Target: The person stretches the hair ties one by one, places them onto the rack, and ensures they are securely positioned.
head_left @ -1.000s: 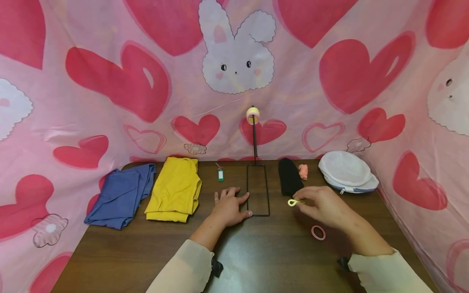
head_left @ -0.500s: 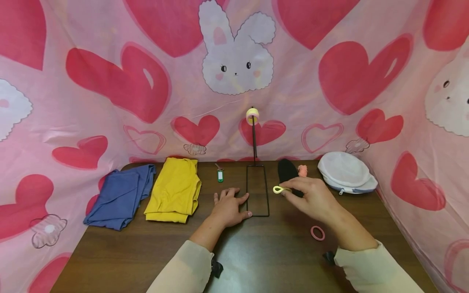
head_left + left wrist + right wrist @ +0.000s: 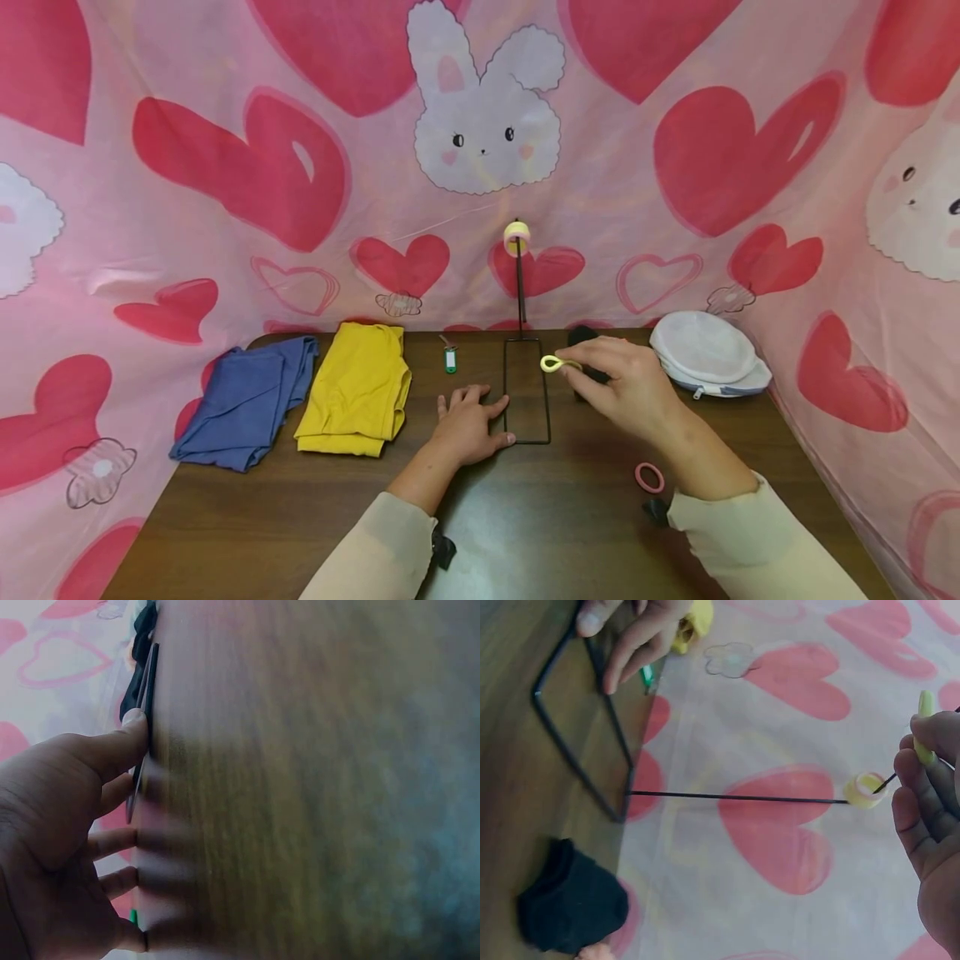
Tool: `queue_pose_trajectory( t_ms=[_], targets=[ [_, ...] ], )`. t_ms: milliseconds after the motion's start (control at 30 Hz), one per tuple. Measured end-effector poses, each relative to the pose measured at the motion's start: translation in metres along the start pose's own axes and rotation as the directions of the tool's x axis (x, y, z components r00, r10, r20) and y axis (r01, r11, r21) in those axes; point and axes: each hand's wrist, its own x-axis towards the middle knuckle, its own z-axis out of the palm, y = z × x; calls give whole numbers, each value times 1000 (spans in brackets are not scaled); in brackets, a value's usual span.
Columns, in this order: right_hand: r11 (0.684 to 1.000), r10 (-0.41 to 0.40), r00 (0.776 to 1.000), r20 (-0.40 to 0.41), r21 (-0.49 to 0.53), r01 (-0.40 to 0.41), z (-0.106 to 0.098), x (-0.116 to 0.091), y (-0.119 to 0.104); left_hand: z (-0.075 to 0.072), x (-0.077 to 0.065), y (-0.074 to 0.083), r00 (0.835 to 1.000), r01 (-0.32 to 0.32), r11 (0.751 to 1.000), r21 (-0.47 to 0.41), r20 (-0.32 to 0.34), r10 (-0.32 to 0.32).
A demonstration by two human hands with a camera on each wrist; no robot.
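A black wire stand (image 3: pixel 521 292) has a flat rectangular base on the table and an upright post. Yellow and pink rings (image 3: pixel 517 239) hang on its arm near the top. My left hand (image 3: pixel 465 429) rests by the base's left side with fingers spread, thumb over the near left corner. My right hand (image 3: pixel 630 387) pinches a yellow ring (image 3: pixel 925 705) between thumb and forefinger, above the right side of the base. In the right wrist view the held ring is edge-on, to the right of the rings on the stand. A pink ring (image 3: pixel 649 491) lies on the table below my right wrist.
Folded blue cloth (image 3: pixel 243 400) and yellow cloth (image 3: pixel 356 387) lie at left. A green key tag (image 3: pixel 450 360) lies left of the stand. Behind my right hand are a black cloth item (image 3: pixel 574 907) and a coral bundle (image 3: pixel 596 952); a white zipped mesh bag (image 3: pixel 705 350) is at right.
My right hand has carried the yellow ring left and toward the stand, now covering most of the black cloth item in the head view. The left hand has stayed on the base.
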Motion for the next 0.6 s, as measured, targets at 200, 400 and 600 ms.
queue_pose_trajectory(
  t_ms=[200, 400, 600],
  targets=[
    [998, -47, 996, -80, 34, 50, -3, 16, -10, 0, 1, 0, 1000, 4, 1000, -1, 7, -4],
    [995, -87, 990, -111, 40, 92, -6, 31, -20, 0, 1, -1, 1000, -1, 1000, -2, 4, 1],
    [988, -120, 982, -148, 77, 132, -8, 46, -26, 0, 1, -1, 1000, -4, 1000, -1, 3, 4]
  ],
)
